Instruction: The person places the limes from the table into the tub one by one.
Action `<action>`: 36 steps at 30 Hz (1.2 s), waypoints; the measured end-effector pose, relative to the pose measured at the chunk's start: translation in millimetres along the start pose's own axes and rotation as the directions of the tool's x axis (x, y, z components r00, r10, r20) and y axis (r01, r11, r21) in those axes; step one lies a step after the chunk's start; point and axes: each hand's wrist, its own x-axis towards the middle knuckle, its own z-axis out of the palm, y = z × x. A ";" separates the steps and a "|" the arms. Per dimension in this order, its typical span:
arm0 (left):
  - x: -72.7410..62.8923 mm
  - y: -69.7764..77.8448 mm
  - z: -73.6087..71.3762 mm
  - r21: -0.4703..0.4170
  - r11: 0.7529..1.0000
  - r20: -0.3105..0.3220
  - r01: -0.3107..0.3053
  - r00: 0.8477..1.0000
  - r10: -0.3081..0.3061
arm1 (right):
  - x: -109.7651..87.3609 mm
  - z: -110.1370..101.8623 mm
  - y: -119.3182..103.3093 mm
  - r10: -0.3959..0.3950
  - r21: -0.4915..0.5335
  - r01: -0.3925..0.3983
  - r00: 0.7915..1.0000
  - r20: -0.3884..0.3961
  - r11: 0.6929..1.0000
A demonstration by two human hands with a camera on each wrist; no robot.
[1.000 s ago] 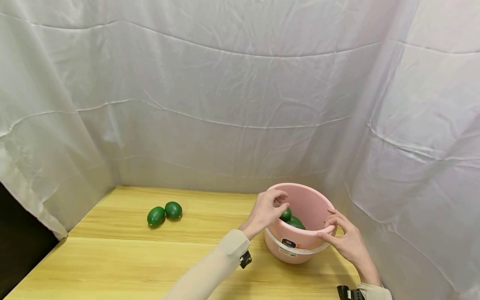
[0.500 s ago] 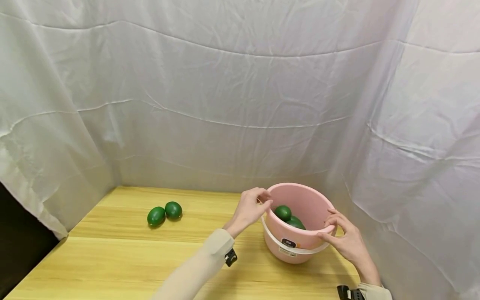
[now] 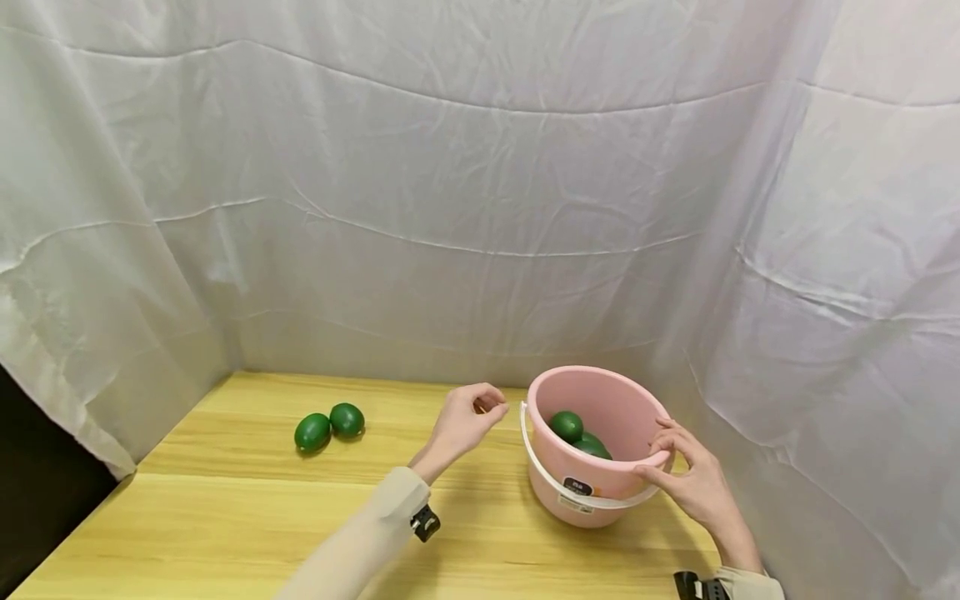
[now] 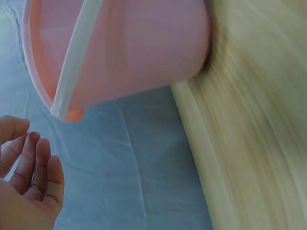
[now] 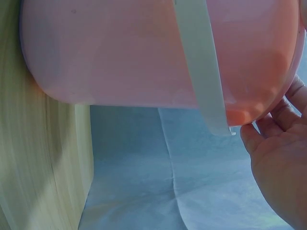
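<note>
A pink bucket [image 3: 592,492] with a white handle [image 3: 540,471] stands on the table's right side. Inside it lie glossy dark green oval fruits, which look like avocados; one [image 3: 566,426] sits nearer the rim, another [image 3: 592,446] beside it. My right hand [image 3: 693,479] pinches the bucket's right rim between thumb and fingers. Left of the bucket and apart from it, my left hand [image 3: 459,421] hovers with loosely curled fingers, holding nothing; the left wrist view shows the same hand [image 4: 31,187] bare. Two more such fruits [image 3: 312,432] [image 3: 347,421] lie touching at the table's left.
The wooden table [image 3: 225,517] has a yellow, light-grained top. A pale cloth curtain [image 3: 465,208] hangs behind it and along both sides. A dark area [image 3: 45,492] shows past the table's left edge.
My left hand has drawn out from over the bucket's opening and moved left, uncovering the upper fruit inside. The right hand stays on the rim, and the bucket has not moved.
</note>
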 end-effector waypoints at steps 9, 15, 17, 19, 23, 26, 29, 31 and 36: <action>-13.9 -20.3 -23.4 0.006 0.998 -0.018 0.057 0.998 -0.057 | 1.0 1.6 1.1 -0.003 -0.007 0.003 1.000 -0.003 1.000; -24.0 -39.3 -39.0 0.010 0.992 -0.053 0.127 0.991 -0.127 | 2.8 3.5 1.1 -0.012 0.002 0.012 1.000 0.005 1.000; -26.6 -44.2 -44.1 0.016 0.990 -0.058 0.139 0.989 -0.138 | 3.1 3.9 1.5 -0.016 0.003 0.016 1.000 0.003 1.000; -29.0 -48.4 -49.5 0.025 0.989 -0.062 0.149 0.987 -0.147 | 2.9 4.0 2.1 -0.018 0.004 0.018 1.000 0.000 1.000; -34.2 -56.2 -61.9 0.047 0.981 -0.066 0.186 0.981 -0.183 | 3.0 3.6 3.5 -0.024 0.002 0.024 1.000 -0.005 1.000; -39.7 -61.8 -72.5 0.074 0.972 -0.075 0.223 0.973 -0.217 | 3.9 3.1 3.1 -0.030 0.001 0.030 1.000 -0.001 1.000; -45.1 -67.2 -83.0 0.108 0.964 -0.085 0.243 0.968 -0.235 | 3.9 2.9 2.0 -0.030 0.003 0.030 1.000 0.003 1.000; -48.5 -70.3 -90.0 0.125 0.959 -0.092 0.253 0.966 -0.243 | 3.6 3.0 1.8 -0.025 0.005 0.025 1.000 0.004 1.000; -54.9 -77.4 -104.1 0.146 0.955 -0.109 0.258 0.964 -0.243 | 1.5 0.5 2.5 -0.016 0.003 0.016 1.000 -0.006 1.000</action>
